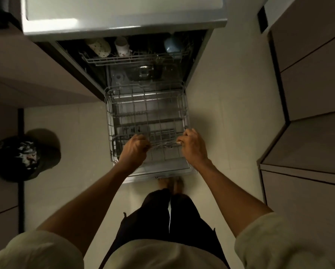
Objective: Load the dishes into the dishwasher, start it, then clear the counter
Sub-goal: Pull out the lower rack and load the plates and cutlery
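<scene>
a: dishwasher point(124, 61) is open under the tabletop point(124, 16), door point(162, 171) folded down flat over the floor, and the lower rack point(147, 113) sits pulled out on top of the door

b: and the hands?

a: both on the near rail of that rack. left hand point(134, 150) has its fingers curled over the front wire, knuckles up. right hand point(191, 145) grips the same wire further along, near the rack's right corner, fingers wrapped round it

b: so neither is spread wide?

a: no, both are closed round the wire, well apart from each other, arms reaching straight down and forward

b: anything in the lower rack?

a: only bare tines as far as i can see. the upper rack point(135, 57) is back inside the machine and carries a spotted mug point(98, 46), a second pale patterned cup point(122, 46) just beside it, and a light blue mug point(172, 43) over on the right side

b: around the machine?

a: pale tiled floor point(69, 133), a dark bin point(17, 158) with crumpled stuff in it to the left, cabinet fronts point(314, 74) on the right
</scene>
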`<state>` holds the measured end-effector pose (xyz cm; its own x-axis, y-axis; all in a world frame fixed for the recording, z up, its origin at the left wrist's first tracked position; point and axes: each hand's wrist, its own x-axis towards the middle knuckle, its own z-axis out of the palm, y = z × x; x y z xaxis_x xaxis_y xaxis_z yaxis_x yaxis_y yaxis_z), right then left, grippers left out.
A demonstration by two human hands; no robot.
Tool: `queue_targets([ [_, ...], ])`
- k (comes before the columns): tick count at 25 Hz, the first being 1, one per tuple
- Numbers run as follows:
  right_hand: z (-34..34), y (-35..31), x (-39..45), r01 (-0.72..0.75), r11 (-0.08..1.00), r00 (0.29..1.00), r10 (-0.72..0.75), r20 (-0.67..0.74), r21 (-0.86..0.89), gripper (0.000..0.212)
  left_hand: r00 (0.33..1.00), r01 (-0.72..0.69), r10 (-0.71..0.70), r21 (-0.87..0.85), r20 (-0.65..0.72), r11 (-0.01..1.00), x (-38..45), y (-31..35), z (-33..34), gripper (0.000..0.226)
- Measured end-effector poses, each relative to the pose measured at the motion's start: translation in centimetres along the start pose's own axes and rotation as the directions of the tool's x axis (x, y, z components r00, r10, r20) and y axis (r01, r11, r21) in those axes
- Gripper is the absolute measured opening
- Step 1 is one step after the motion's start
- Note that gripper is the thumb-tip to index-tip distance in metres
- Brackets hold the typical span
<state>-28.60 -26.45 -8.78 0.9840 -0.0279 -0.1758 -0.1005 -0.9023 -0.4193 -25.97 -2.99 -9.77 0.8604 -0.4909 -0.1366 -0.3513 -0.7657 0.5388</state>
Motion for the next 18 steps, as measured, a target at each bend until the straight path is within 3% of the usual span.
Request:
queue_targets([
  [10,12.2,8.8,6.8,0.037,0.999,0.995,-0.039,0.089,0.021,0.018,0.99,0.14,-0.143,0.135,0.012,0.981,5.9,-6.1,11.2,0.007],
  [18,22.9,13.6,10.6,0.126,0.992,0.963,-0.115,0.243,-0.029,0.016,0.966,0.254,-0.258,0.094,0.027,0.963,8.2,-12.0,20.2,0.009],
])
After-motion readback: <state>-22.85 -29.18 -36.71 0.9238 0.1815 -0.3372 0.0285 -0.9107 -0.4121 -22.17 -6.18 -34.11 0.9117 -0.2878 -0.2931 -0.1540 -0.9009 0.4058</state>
